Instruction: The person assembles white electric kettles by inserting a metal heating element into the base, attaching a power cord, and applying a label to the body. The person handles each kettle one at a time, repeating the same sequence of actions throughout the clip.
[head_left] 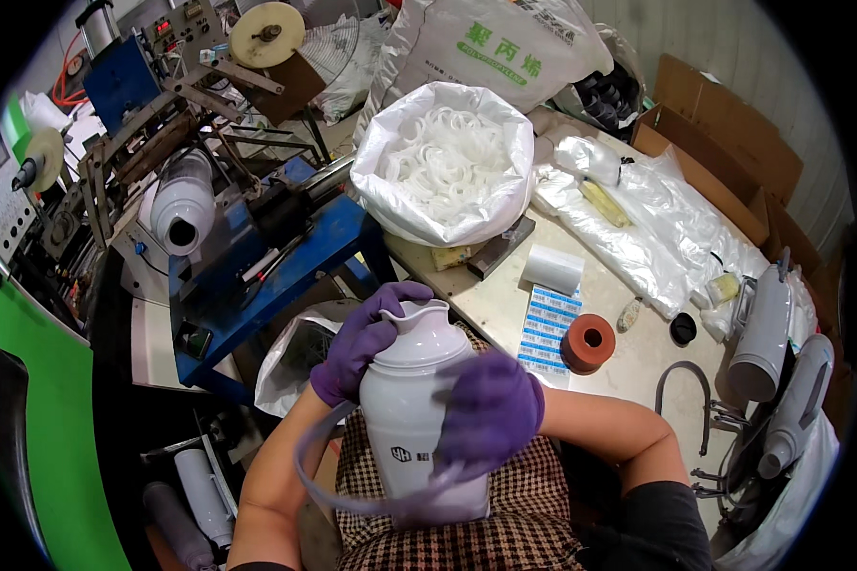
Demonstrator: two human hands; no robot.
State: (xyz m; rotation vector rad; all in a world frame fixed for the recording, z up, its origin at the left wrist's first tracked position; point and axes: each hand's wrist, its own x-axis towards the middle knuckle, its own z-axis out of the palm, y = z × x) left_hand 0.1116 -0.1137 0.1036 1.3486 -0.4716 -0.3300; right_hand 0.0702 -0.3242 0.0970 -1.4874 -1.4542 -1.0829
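Bright, even indoor light, soft shadows, motion-blurred right hand (490, 411) (fisheye-bent, black-vignetted edges).

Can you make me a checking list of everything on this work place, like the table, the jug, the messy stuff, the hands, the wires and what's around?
Surface: pale table, crowded.
Job's things: white jug upright on the lap; thin strap loops beside it.
Clutter: open sack of white rings, clear bags, sheet of labels, orange tape roll, black cap.
Grippers: left hand, purple-gloved, grips the jug's rim; right hand, gloved and blurred, lies on its side.
Cables: orange hose behind the machine.
Surroundings: blue machine, cardboard boxes, more jugs.
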